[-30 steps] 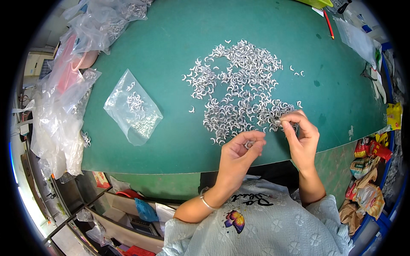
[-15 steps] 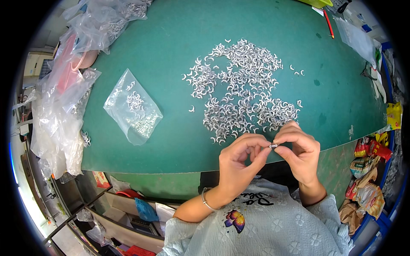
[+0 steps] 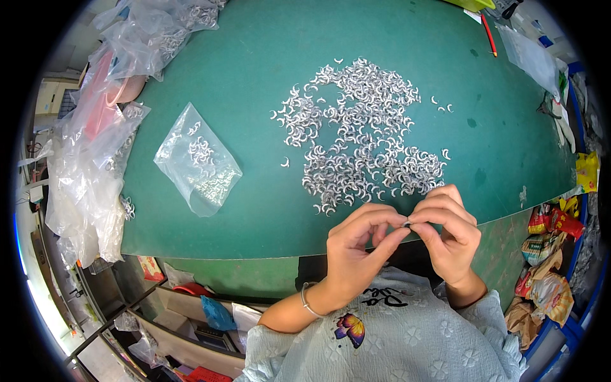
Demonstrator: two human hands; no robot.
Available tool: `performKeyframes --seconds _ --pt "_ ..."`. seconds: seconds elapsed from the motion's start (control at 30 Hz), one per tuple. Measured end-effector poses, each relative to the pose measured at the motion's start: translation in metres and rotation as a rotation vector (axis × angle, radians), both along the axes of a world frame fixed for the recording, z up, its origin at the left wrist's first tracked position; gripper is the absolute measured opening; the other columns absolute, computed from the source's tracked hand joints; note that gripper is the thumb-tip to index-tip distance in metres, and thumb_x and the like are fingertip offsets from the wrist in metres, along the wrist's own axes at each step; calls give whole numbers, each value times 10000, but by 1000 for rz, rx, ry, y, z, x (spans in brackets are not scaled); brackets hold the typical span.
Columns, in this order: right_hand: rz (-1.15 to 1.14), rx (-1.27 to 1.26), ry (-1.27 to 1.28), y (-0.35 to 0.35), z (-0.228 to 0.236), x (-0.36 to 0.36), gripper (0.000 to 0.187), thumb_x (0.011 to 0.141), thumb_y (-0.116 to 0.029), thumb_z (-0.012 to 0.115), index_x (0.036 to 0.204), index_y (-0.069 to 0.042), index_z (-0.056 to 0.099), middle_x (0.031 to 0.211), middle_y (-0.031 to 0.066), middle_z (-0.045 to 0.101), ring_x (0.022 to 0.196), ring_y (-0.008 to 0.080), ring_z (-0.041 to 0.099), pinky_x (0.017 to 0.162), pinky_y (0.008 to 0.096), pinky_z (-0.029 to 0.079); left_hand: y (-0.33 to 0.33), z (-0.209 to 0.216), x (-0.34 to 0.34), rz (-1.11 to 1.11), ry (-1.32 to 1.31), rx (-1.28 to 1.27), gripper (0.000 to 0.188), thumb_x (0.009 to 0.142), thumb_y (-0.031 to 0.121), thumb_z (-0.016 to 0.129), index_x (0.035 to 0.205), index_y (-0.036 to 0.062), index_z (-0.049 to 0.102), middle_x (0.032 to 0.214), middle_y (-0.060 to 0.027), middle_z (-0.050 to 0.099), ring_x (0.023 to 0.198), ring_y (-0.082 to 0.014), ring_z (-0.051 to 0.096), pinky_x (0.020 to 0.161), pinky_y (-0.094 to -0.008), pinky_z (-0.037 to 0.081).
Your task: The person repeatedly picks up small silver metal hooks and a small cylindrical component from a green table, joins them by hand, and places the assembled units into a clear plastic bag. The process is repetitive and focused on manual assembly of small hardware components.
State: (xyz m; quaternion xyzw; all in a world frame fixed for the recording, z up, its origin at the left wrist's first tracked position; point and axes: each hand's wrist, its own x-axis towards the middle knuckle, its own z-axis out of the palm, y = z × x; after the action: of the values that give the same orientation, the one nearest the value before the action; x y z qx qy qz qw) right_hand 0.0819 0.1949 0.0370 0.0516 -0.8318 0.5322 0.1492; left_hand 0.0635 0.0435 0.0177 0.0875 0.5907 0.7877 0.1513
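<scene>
Between the fingertips of both hands is a small silvery curved metal piece (image 3: 406,224), mostly covered by the fingers. My left hand (image 3: 364,239) pinches it from the left with thumb and forefinger. My right hand (image 3: 449,230) pinches it from the right, fingers curled. Both hands are over the table's near edge, close in front of my body. Just beyond them a loose spread of similar crescent-shaped metal pieces (image 3: 356,127) lies on the green table (image 3: 267,216). A clear plastic bag (image 3: 198,162) with more such pieces lies flat to the left.
Plastic bags (image 3: 89,184) and a pink container (image 3: 127,89) crowd the left edge. A red pencil (image 3: 489,37) and a clear bag (image 3: 531,57) lie at the far right. Colourful packages (image 3: 550,286) fill the right side below the table; a blue bag (image 3: 217,312) sits lower left.
My hands have come slightly closer together and lower, and the metal piece between the fingertips is now more covered. The spread and the bag look the same.
</scene>
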Motion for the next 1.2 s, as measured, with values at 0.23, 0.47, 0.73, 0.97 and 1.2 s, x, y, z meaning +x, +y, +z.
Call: performKeyframes --seconds 0.23,0.47,0.73,0.97,1.2 --pt "17 -13 9 1 2 1 177 595 19 716 759 -4 652 751 77 603 717 221 502 645 310 407 -2 0 0 -34 -82 54 167 778 -123 576 936 -75 595 960 -131 572 830 -135 553 705 -236 459" --pt "8 94 71 1 4 4 187 592 -11 725 764 -26 654 754 58 593 713 224 489 646 317 397 -2 2 0 -63 -74 73 177 782 -127 566 952 -85 590 964 -139 571 847 -146 554 715 -247 466" --pt "8 81 79 1 3 5 178 617 13 709 775 -14 633 759 69 597 720 224 501 658 315 400 -2 4 0 -60 -55 68 203 761 -148 562 950 -80 595 953 -133 576 803 -118 538 670 -213 434" --pt "17 -221 -109 1 -3 7 130 680 25 684 777 1 600 758 91 602 742 214 528 682 305 411 -2 2 1 -121 -190 145 173 781 -107 567 945 -58 589 933 -119 581 815 -96 518 687 -234 422" --pt "-26 -135 -120 8 -15 1 84 703 36 644 769 9 598 744 91 599 719 209 533 680 310 415 -7 -13 -2 -263 -587 417 104 861 36 521 950 -2 559 926 -74 571 678 -64 479 593 -203 398"
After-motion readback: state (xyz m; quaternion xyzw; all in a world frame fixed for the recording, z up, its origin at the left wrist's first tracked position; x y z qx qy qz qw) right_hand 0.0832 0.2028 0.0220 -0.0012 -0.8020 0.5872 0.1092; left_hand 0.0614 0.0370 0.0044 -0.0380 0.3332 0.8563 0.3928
